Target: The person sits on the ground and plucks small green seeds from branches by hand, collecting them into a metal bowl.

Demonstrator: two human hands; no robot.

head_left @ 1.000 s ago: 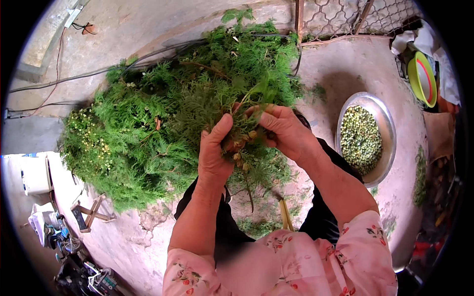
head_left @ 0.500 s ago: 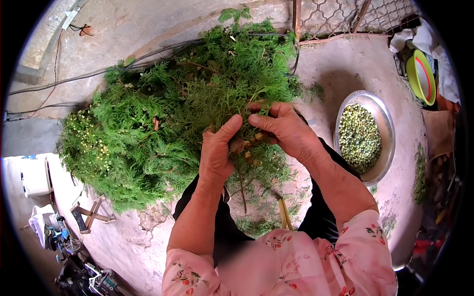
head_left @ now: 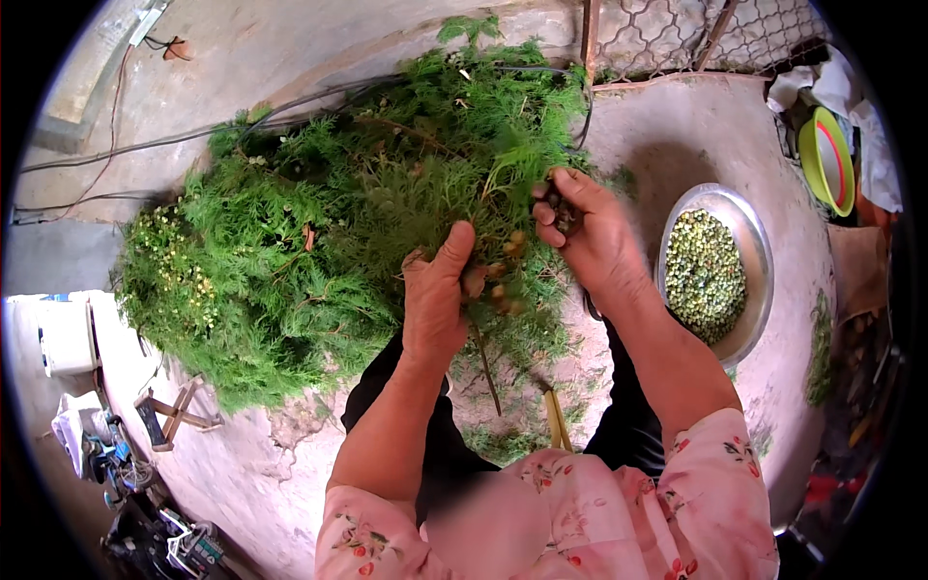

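My left hand (head_left: 437, 295) grips a feathery green branch (head_left: 483, 280) that carries small tan-green seed pods, its bare stem hanging down toward my lap. My right hand (head_left: 588, 232) is just to the right of it, fingers pinched on a few dark picked pods. Both hands hover in front of a big pile of green conifer-like branches (head_left: 319, 232) lying on the concrete ground. A round metal bowl (head_left: 756, 242) filled with pale green pods stands to the right of my right forearm.
Dark cables (head_left: 145, 145) run along the ground behind the pile. A wire fence (head_left: 696, 34) stands at the back right, with a green-yellow basin (head_left: 827, 159) near it. A white bucket (head_left: 66, 338) and a small wooden stool (head_left: 174, 414) sit at the left.
My right hand has pulled away from the branch to the right and upward with picked pods in its fingers. My left hand keeps hold of the branch.
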